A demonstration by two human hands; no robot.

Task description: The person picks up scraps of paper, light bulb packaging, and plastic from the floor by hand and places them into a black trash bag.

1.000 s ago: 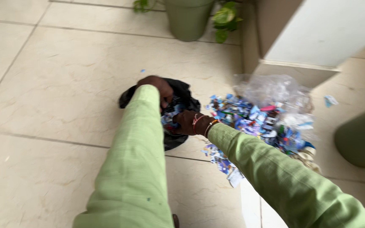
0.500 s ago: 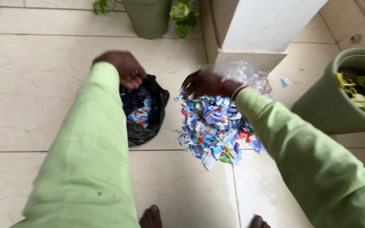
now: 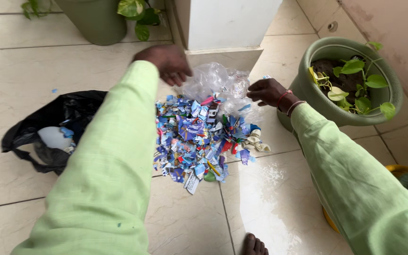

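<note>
Nearest, a bare foot [image 3: 253, 244] on tiled floor [image 3: 20, 75]. Midway: heap of torn blue paper scraps [image 3: 199, 137], mostly uncollected; black bag [image 3: 55, 125] at left already holds some, well apart from both hands. Beyond: left hand [image 3: 166, 63] and right hand [image 3: 270, 92], fingers curled on clear plastic bag [image 3: 216, 80] at heap's far edge. Farthest: green plant pots [image 3: 350, 80].
</note>
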